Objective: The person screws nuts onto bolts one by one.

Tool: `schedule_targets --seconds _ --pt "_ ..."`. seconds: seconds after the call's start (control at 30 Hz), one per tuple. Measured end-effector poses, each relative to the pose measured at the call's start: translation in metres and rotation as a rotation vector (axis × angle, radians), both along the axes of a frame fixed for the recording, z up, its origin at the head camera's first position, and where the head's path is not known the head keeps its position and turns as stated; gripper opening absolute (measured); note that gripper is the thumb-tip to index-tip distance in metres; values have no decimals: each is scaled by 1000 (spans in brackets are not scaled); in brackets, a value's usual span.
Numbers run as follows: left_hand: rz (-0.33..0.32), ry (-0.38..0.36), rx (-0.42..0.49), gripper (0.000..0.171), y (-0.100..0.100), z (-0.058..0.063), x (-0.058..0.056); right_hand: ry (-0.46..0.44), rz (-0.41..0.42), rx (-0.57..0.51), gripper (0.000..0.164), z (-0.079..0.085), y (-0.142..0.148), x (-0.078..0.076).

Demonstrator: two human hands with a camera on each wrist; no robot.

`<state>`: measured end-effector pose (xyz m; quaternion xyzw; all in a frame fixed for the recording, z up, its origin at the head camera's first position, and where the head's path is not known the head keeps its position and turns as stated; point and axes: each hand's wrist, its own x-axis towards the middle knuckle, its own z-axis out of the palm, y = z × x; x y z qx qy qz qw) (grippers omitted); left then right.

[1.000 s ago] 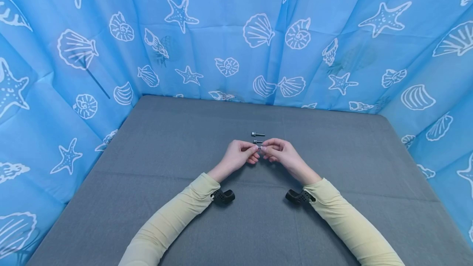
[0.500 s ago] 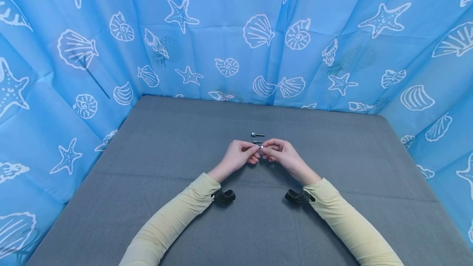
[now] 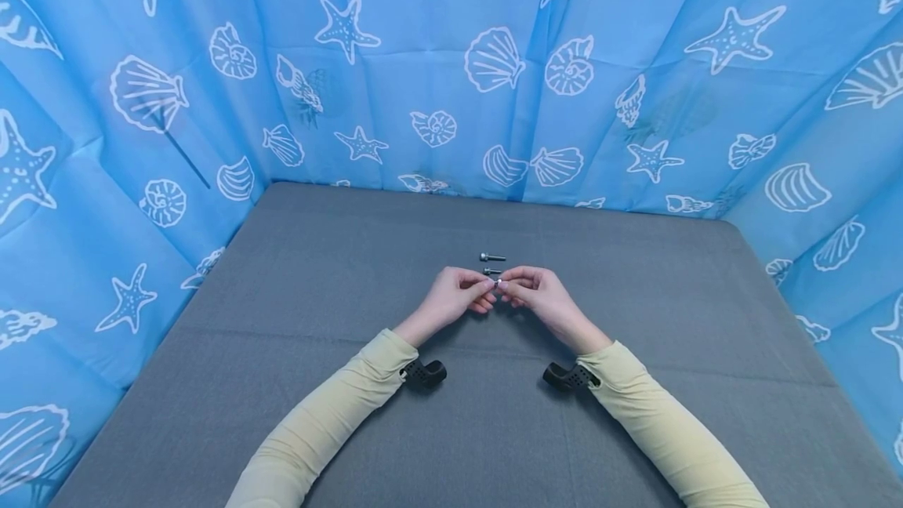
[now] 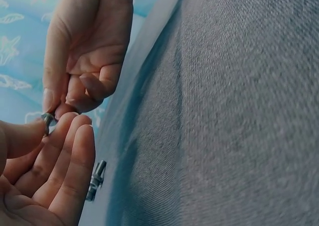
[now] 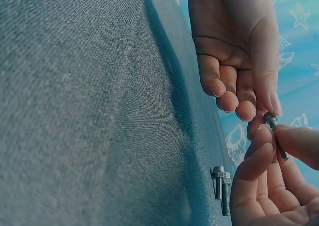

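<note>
Over the grey table, my left hand [image 3: 455,292] and right hand [image 3: 539,294] meet at the fingertips around a small metal bolt [image 5: 271,120]. In the right wrist view, the left thumb and forefinger pinch its head end. My right thumb and forefinger grip it further along, where a nut or collar sits near the head and the threaded shank runs past the fingers. The left wrist view shows only a short piece of the bolt between the two hands. Just beyond the hands lie a shorter bolt [image 3: 492,270] and a longer bolt [image 3: 493,257].
A grey cloth [image 3: 339,257] covers the table. Blue curtains [image 3: 395,85] with white shells and starfish hang behind it and along both sides. Black wrist mounts [image 3: 425,374] sit under the yellow sleeves [image 3: 328,426].
Both hands keep their grip in nearly the same place, with slight finger movement at the bolt. The left wrist shifts a touch to the left. The two bolts on the table stay put.
</note>
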<state>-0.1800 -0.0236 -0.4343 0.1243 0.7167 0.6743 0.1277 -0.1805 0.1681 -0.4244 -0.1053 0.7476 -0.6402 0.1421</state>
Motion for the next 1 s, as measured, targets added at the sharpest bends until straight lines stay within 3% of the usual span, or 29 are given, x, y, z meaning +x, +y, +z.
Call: schedule_targets --seconds 0.37,0.6,0.83,1.0 --pt "-4 16 -29 20 -1 -2 -2 -41 -11 18 32 1 -3 0" --pt "12 16 -34 21 -1 -3 -1 11 1 46 26 3 -1 1" --pt "8 14 -28 21 0 -4 -2 -44 1 32 26 3 -1 -1" --pt "9 10 -37 21 -1 -4 -2 -1 20 21 24 1 1 -1"
